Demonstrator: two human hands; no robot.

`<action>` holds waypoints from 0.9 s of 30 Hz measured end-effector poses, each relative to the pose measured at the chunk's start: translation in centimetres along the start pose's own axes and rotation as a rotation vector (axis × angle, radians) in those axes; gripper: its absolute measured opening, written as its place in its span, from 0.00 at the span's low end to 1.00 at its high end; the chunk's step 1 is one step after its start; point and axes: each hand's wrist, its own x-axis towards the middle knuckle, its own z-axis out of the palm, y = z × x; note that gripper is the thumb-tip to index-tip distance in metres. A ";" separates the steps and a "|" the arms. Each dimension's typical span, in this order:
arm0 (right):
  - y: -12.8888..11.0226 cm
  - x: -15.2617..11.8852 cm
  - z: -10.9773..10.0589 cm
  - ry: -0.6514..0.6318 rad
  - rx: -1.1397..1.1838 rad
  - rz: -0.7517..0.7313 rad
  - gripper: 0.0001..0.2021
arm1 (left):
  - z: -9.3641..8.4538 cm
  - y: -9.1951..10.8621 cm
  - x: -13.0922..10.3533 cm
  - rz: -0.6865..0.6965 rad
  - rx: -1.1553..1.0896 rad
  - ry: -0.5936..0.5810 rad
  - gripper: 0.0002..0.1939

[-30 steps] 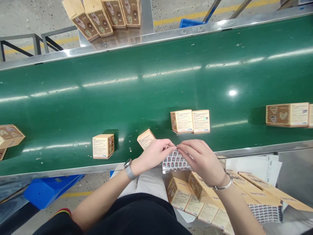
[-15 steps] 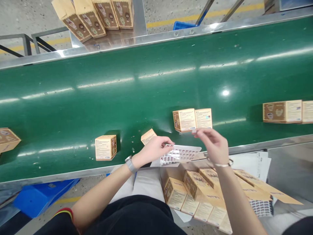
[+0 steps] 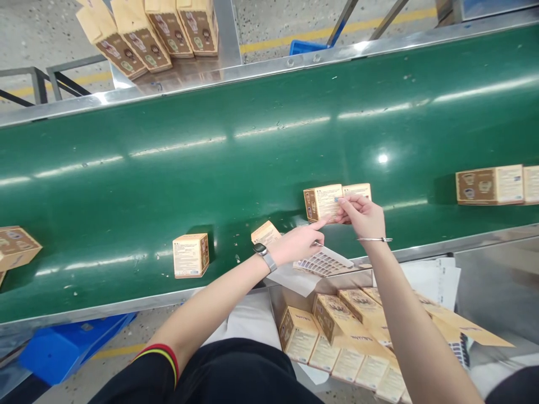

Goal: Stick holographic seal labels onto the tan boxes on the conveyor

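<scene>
My right hand (image 3: 362, 217) pinches a small sticker (image 3: 338, 200) against the printed face of a small tan-and-brown carton (image 3: 322, 203) on the green belt. Another carton (image 3: 357, 191) stands directly to its right, partly behind my fingers. With its thumb and curled fingers, my left hand (image 3: 298, 246) grips a sheet of stickers (image 3: 325, 261) over the belt's near edge. The left index finger is stretched out to the lower edge of the first carton. A tilted carton (image 3: 265, 231) is partly covered by my left wrist.
The green belt (image 3: 236, 174) also carries a carton (image 3: 191, 256) at left, more at the far left (image 3: 19, 247) and others at right (image 3: 488, 185). Cartons (image 3: 300, 336) fill a tray before me. Tall packs (image 3: 197, 28) stand beyond the metal rail (image 3: 269, 67).
My right hand has brought the sticker up to the carton's face. My left hand has moved right with the sheet, its index finger now extended to the carton.
</scene>
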 end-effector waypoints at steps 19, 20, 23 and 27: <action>-0.1 -0.8 -2.2 0.319 -0.323 -0.188 0.22 | 3.2 2.6 -4.8 0.036 -0.241 -0.074 0.06; -0.1 -1.6 -2.3 0.195 -0.374 -0.266 0.21 | 3.5 2.3 -6.4 0.008 -0.318 -0.065 0.06; 0.8 -4.4 -1.8 -0.340 -0.556 -0.497 0.30 | 4.2 1.2 -10.9 -0.146 -0.490 0.006 0.09; 3.9 -7.5 1.3 -0.568 -0.726 -0.557 0.45 | 4.5 -0.2 -15.2 -0.399 -0.538 0.148 0.10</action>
